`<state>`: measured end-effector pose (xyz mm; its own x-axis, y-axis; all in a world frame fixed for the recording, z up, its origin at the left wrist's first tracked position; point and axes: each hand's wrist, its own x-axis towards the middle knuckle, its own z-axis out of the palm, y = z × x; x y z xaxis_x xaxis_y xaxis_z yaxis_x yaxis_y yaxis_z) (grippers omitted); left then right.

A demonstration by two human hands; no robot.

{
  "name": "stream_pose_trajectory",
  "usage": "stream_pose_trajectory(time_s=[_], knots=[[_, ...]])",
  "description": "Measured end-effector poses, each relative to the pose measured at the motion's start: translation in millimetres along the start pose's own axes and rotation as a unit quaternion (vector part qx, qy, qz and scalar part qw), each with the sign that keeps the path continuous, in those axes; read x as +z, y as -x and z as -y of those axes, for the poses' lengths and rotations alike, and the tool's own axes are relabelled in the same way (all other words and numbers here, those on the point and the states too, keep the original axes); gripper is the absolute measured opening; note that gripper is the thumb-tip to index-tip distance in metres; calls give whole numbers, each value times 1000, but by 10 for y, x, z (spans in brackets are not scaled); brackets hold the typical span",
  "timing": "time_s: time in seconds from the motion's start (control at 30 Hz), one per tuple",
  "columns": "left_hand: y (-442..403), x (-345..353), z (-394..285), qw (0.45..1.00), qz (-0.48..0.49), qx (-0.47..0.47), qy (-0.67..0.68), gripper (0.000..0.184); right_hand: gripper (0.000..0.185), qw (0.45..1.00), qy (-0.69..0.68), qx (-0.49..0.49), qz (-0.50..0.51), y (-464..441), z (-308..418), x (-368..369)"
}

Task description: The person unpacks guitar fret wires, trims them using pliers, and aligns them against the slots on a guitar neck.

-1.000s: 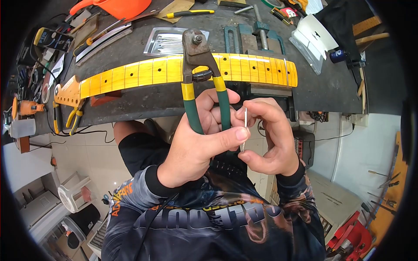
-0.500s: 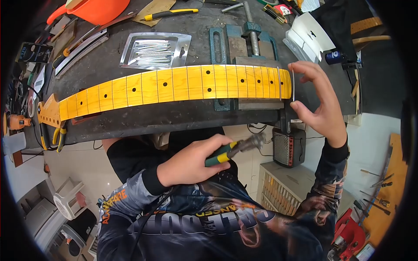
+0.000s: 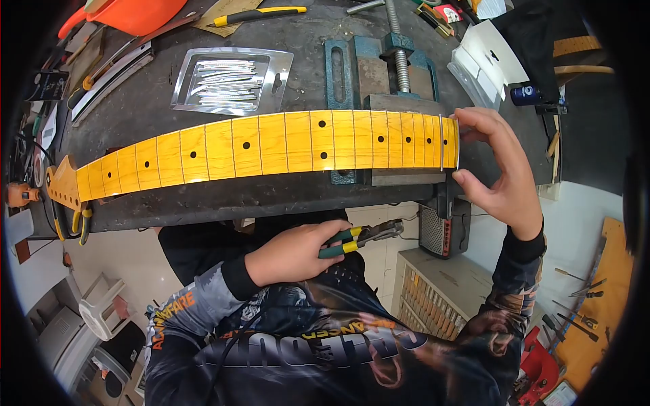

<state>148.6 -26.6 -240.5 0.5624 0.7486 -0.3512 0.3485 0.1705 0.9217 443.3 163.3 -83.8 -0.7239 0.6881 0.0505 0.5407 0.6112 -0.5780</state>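
My left hand (image 3: 291, 254) is wrapped round the green and yellow handles of the cutting pliers (image 3: 369, 234), low in front of my body. At the right end of the yellow guitar neck (image 3: 271, 145), my right hand (image 3: 497, 169) holds a thin fret wire (image 3: 458, 145) between thumb and fingers, upright in view against the neck's end. Another wire (image 3: 441, 142) lies across the neck just left of it. Dark dots and thin fret lines mark the neck, which rests over a green vise (image 3: 367, 57).
An open plastic tray (image 3: 177, 88) of fret wires lies behind the neck. A yellow and black cutter (image 3: 261, 15), an orange container (image 3: 132, 15) and a white package (image 3: 487, 57) are farther back. Below right stands a drawer cabinet (image 3: 433, 271).
My left hand has lowered the pliers toward my lap. My right hand has moved right with the wire, away from the left hand, to the neck's end.
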Motion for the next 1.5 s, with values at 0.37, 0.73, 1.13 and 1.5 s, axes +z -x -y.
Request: stream_pose_trajectory(time_s=[0.37, 0.73, 1.13, 1.5], knots=[[13, -2, 11, 1000, -4, -22, -2, 58, 72, 1000, 24, 3, 6, -23, 74, 1], [24, 12, 61, 1000, -19, -7, -7, 59, 70, 1000, 24, 9, 9, -19, 88, 5], [19, 26, 85, 1000, -21, -4, -17, 59, 70, 1000, 25, 8, 12, -29, 82, -1], [20, 11, 65, 1000, -11, -13, -16, 59, 68, 1000, 18, 14, 15, -35, 89, -2]])
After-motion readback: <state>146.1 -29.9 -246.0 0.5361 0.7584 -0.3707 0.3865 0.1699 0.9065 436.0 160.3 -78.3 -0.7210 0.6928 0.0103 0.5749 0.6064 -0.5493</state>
